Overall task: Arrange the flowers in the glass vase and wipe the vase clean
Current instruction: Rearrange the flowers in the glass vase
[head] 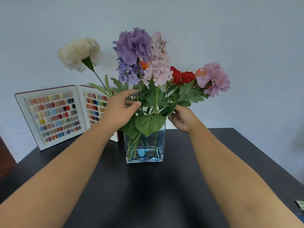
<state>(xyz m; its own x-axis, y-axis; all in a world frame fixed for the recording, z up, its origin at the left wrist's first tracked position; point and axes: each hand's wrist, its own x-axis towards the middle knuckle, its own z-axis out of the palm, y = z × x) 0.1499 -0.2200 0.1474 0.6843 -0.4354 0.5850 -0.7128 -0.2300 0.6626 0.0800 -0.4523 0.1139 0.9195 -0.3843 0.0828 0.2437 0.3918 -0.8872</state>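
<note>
A square glass vase [144,148] stands on the black table [148,195] and holds several flowers: a cream carnation [80,53] leaning left, a purple carnation [134,45], pale pink blossoms [158,68], red roses [182,77] and a pink carnation [213,79] leaning right. My left hand [120,109] is at the left of the bunch, thumb and fingers reaching into the stems above the vase's rim. My right hand [182,118] is at the right, its fingers curled round the leafy stems of the right-leaning flowers.
An open book of coloured nail samples [54,114] stands behind the vase at the left. A greenish item [300,205] lies at the table's right edge. A pale wall is behind.
</note>
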